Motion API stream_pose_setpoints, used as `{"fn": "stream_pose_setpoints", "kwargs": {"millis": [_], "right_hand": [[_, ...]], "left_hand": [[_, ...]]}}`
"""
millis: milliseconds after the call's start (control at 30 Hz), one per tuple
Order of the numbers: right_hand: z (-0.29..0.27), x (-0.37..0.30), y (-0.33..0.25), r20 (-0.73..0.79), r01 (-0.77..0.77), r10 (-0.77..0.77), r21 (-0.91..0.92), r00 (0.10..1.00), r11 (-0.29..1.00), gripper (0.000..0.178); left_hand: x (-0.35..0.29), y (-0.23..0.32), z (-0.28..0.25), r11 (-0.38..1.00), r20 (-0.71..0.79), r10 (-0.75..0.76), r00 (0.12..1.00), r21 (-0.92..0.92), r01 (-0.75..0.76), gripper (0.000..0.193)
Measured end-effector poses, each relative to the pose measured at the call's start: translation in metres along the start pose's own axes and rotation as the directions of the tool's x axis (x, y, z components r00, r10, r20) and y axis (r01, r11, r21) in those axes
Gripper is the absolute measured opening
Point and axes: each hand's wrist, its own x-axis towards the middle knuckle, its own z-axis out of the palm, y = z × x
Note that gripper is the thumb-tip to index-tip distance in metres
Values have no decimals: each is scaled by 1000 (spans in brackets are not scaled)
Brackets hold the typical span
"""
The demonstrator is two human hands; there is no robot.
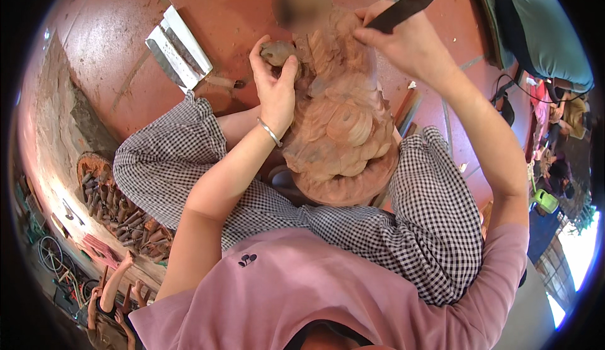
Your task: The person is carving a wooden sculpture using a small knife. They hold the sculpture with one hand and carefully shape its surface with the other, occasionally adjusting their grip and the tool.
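A carved reddish-brown wooden statue (340, 120) stands between my bent legs, its rounded, folded base toward me and its top blurred. My left hand (275, 88) curls thumb and fingers round a rounded grey-brown lump (277, 52) at the statue's left side. Whether that lump is loose or part of the carving, I cannot tell. On the far right side, my right hand (409, 47) pinches a dark, flat, pointed piece (406, 10) that looks like a blade or stiff sheet. Its fingertips are close against the statue's upper part.
White paper with dark strips (179, 47) lies on the red tiled floor (126, 10). Beside it is a small brush-like tool (225, 82). Several carving tools (120, 214) fill a hollowed log at left. A teal-covered seat (548, 32) stands far right; other people's arms (113, 284) show lower left.
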Motion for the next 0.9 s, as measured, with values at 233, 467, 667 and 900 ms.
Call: {"fn": "stream_pose_setpoints", "kwargs": {"millis": [233,467,667,900], "right_hand": [[13,-10,2,-155,199,-204,-51,967,979,23],[11,-5,19,-158,122,-102,121,982,985,23],[7,2,24,-145,137,-116,149,983,979,21],[21,-5,22,-248,215,-193,63,949,975,19]], "left_hand": [[0,-3,0,1000,7,-15,1000,1,15,52],[1,0,0,999,25,28,999,16,-29,52],[-1,2,1,1000,10,7,1000,19,-7,53],[-2,4,2,999,7,13,1000,43,-14,51]]}}
